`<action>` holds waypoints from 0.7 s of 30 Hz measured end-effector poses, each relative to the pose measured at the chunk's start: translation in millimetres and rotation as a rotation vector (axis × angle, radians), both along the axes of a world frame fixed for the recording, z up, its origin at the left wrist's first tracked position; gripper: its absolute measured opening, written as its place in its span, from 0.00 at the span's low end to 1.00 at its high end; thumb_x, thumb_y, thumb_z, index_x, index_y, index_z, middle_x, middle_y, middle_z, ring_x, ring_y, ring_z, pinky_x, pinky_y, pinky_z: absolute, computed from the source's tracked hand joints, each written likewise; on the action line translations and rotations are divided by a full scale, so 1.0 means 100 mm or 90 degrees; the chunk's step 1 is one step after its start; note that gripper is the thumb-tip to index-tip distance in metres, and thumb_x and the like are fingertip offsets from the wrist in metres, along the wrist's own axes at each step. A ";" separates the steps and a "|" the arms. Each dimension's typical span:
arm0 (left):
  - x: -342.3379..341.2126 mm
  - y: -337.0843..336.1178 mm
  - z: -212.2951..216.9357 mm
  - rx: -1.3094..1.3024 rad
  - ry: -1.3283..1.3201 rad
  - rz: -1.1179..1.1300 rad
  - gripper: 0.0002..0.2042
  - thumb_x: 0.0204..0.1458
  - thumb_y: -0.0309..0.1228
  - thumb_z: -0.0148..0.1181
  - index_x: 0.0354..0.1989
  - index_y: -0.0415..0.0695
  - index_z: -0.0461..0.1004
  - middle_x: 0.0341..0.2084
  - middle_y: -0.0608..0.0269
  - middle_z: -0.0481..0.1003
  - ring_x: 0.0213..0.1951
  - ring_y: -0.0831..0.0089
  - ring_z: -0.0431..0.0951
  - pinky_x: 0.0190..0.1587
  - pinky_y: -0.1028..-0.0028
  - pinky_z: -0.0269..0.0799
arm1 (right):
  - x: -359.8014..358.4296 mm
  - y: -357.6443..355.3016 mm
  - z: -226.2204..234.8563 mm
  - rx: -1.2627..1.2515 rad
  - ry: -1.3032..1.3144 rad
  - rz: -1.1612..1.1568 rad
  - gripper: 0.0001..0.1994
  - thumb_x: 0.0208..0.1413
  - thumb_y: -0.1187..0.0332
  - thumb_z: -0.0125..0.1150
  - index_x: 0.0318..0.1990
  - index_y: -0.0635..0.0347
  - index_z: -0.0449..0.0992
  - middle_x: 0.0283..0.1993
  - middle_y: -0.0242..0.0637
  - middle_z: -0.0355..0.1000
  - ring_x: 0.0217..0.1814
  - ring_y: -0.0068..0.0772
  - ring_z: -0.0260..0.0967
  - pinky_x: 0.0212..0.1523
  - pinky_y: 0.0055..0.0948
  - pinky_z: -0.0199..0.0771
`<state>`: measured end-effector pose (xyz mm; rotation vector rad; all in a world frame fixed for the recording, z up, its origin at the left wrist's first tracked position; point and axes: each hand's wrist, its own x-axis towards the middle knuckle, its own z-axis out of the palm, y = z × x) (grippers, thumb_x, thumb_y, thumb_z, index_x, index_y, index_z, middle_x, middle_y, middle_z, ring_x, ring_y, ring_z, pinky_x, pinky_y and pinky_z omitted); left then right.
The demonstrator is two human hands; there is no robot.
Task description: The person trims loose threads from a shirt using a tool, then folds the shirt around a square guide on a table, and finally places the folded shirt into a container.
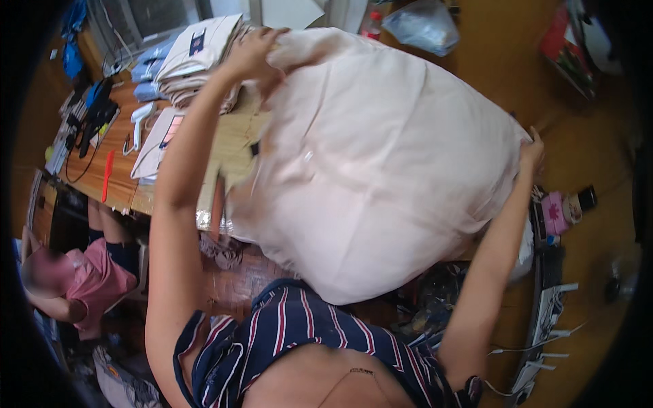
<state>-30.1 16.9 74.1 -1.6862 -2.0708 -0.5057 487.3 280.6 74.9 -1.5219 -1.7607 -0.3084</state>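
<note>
We look into what appears to be a small garment workroom, busy and crowded. Folded beige clothes (194,71) stand piled on a wooden table (121,195), with folded blue clothes (149,73) beside them, while a large pale cloth (394,163) spreads across the middle of our view. On the tabletop we find a white handheld device (141,122) and a thin red strip (107,175). A second person (105,279) in pink sits at left, above a bundle of grey fabric (122,381). We cannot tell whether the room belongs to a home or a business.
</note>
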 end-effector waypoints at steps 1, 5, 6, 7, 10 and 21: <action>-0.04 0.02 -0.31 -0.009 -0.030 -0.042 0.37 0.31 0.40 0.66 0.54 0.54 0.56 0.53 0.55 0.58 0.55 0.59 0.57 0.52 0.52 0.51 | -0.43 -0.27 -0.15 -0.063 0.071 -0.023 0.23 0.45 0.70 0.56 0.52 0.59 0.64 0.48 0.52 0.62 0.51 0.50 0.60 0.51 0.37 0.59; 0.50 -0.22 -1.51 -0.273 -0.093 -0.003 0.29 0.46 0.48 0.50 0.58 0.59 0.51 0.55 0.58 0.56 0.58 0.61 0.52 0.54 0.46 0.46 | -0.66 -0.91 -1.75 -0.113 -0.079 0.025 0.24 0.50 0.56 0.51 0.56 0.35 0.57 0.60 0.44 0.50 0.59 0.49 0.50 0.53 0.49 0.54; 0.49 -0.35 -1.87 -0.288 -0.106 -0.002 0.28 0.48 0.49 0.47 0.58 0.61 0.51 0.57 0.60 0.53 0.59 0.62 0.50 0.54 0.44 0.43 | -0.86 -1.17 -1.95 -0.265 -0.080 -0.030 0.24 0.51 0.52 0.47 0.57 0.34 0.55 0.62 0.41 0.47 0.61 0.48 0.47 0.53 0.53 0.51; 0.48 -0.53 -2.14 -0.306 -0.120 0.005 0.27 0.49 0.50 0.43 0.59 0.62 0.50 0.58 0.61 0.50 0.61 0.63 0.47 0.55 0.43 0.40 | -0.96 -1.33 -2.14 -0.420 -0.085 -0.083 0.25 0.51 0.49 0.44 0.58 0.32 0.53 0.64 0.37 0.44 0.63 0.47 0.44 0.54 0.57 0.48; 0.45 -0.69 -2.35 -0.280 -0.137 0.027 0.25 0.50 0.52 0.38 0.58 0.64 0.51 0.61 0.65 0.46 0.62 0.63 0.44 0.56 0.43 0.37 | -0.70 -1.12 -2.55 -0.407 -0.288 -0.134 0.25 0.52 0.46 0.39 0.59 0.32 0.51 0.65 0.29 0.41 0.65 0.46 0.38 0.54 0.60 0.45; 0.98 -0.80 -2.04 -0.105 -0.290 0.107 0.11 0.40 0.30 0.57 0.35 0.48 0.72 0.39 0.66 0.67 0.47 0.64 0.62 0.47 0.53 0.51 | -1.74 -1.16 -2.19 -0.316 0.127 0.469 0.09 0.49 0.76 0.48 0.38 0.65 0.71 0.37 0.45 0.69 0.38 0.41 0.67 0.40 0.32 0.66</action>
